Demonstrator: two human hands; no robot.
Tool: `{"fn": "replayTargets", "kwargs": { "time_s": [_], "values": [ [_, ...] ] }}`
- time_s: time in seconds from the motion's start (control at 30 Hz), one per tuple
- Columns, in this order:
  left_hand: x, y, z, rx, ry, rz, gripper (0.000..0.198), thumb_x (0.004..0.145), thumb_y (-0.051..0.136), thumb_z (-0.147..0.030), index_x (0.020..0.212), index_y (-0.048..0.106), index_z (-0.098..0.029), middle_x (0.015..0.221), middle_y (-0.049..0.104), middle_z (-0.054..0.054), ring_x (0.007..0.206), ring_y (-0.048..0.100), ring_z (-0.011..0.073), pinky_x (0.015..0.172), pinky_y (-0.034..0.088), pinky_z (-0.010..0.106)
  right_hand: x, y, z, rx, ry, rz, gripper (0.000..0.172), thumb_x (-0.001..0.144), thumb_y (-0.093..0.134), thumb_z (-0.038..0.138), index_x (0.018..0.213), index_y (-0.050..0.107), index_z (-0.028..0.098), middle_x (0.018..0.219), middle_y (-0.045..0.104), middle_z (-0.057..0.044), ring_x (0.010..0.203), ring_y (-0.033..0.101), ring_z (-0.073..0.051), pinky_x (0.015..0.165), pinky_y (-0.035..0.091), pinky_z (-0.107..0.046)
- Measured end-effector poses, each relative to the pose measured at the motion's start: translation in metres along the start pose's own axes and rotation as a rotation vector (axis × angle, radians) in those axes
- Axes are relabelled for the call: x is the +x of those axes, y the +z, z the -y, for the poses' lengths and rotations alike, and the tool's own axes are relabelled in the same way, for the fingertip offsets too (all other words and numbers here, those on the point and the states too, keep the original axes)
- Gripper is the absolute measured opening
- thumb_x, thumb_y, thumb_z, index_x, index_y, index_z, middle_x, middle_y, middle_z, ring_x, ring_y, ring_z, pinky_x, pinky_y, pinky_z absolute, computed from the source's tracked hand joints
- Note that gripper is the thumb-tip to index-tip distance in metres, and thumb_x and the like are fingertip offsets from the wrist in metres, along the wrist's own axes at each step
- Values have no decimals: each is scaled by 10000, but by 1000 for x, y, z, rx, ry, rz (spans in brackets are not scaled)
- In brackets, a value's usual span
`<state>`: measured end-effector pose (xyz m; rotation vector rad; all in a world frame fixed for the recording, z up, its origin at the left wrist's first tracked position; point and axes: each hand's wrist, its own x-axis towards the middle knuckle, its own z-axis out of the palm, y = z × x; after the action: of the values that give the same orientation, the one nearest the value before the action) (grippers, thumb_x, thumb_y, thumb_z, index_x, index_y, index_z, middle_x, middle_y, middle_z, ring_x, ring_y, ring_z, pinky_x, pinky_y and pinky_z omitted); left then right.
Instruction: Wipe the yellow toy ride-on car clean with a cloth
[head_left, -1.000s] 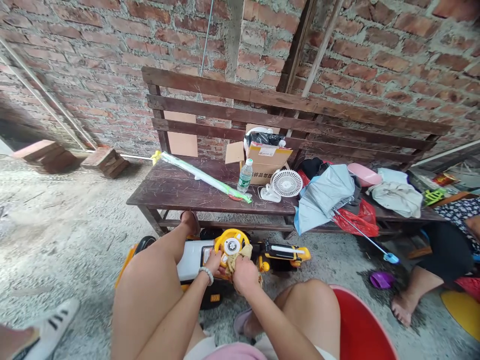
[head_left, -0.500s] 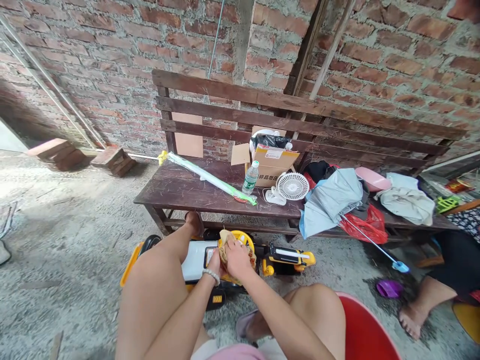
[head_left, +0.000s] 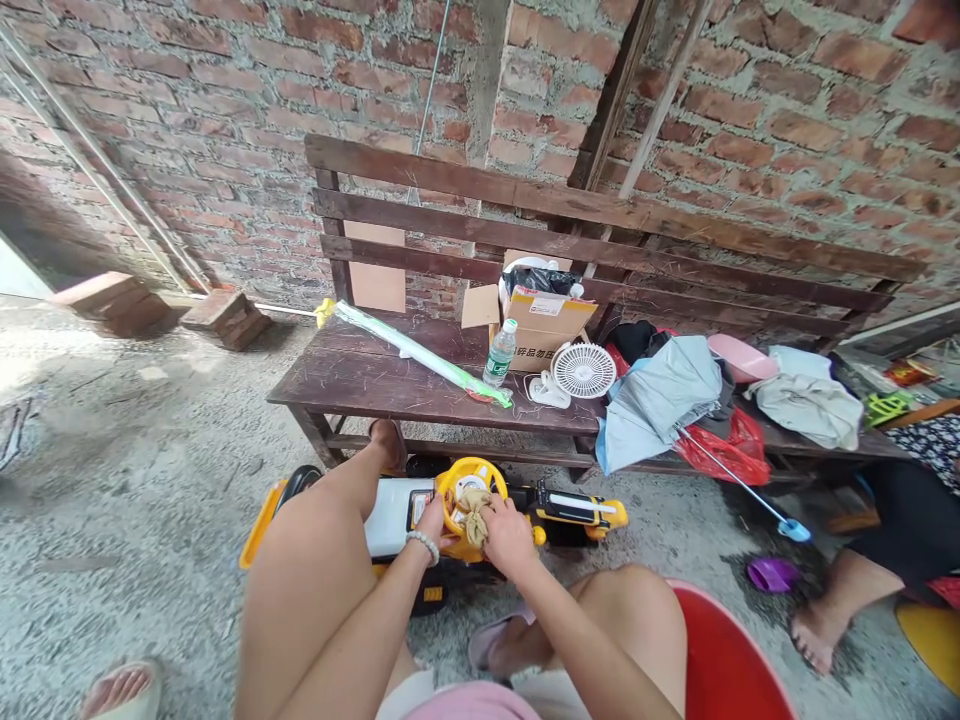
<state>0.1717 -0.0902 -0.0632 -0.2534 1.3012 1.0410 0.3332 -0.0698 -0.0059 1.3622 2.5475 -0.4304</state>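
Steadying the car's point(head_left: 390, 510) yellow wheel point(head_left: 472, 464), the left hand point(head_left: 433, 520) pinches its rim, probably so it cannot turn. The right hand point(head_left: 510, 537) closes around a cloth point(head_left: 472, 506) pressed on the hub. The car stands below the bench's point(head_left: 360, 385) front edge.

On bench point(head_left: 360, 380), bottle point(head_left: 500, 353) just left of fan point(head_left: 583, 370), box point(head_left: 544, 320) behind both, umbrella point(head_left: 660, 395) further right. Before bench, toy car point(head_left: 390, 515); cloth point(head_left: 474, 510) on its steering wheel point(head_left: 459, 477).
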Motion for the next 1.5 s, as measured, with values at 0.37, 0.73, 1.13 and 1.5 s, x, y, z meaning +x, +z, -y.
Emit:
{"fn": "replayTargets", "kwargs": {
  "time_s": [0.37, 0.73, 1.13, 1.5],
  "values": [
    [2, 0, -2, 113, -35, -117, 426, 1057, 407, -547, 1051, 684, -224, 854, 793, 87, 738, 755, 241, 720, 628, 354, 50, -34, 13, -41, -98, 58, 554, 935, 575, 188, 1462, 654, 340, 1432, 614, -122, 1235, 620, -293, 984, 533, -398],
    [5, 1, -2, 58, -53, -104, 425, 1051, 415, -546, 1010, 684, -220, 765, 755, 58, 625, 712, 219, 699, 628, 362, 21, -10, 15, -14, 57, -4, 508, 925, 556, 178, 1426, 637, 143, 1410, 652, -220, 1226, 656, -334, 946, 576, -402],
    [-12, 3, -4, -112, -58, 89, 413, 1016, 517, -483, 1202, 724, -178, 899, 828, 100, 792, 808, 269, 769, 663, 396, 40, -12, 37, 247, -67, -57, 521, 891, 576, 142, 1401, 668, 199, 1432, 664, -125, 1316, 624, -266, 1084, 510, -356],
    [-19, -3, -12, -299, -154, 186, 577, 1023, 389, -458, 1497, 558, -176, 1237, 794, 159, 1072, 790, 349, 962, 608, 547, 90, -28, 43, 144, 38, -24, 502, 977, 598, 388, 1472, 619, 307, 1665, 501, -59, 1506, 387, -352, 1159, 381, -538]
  ]
}}
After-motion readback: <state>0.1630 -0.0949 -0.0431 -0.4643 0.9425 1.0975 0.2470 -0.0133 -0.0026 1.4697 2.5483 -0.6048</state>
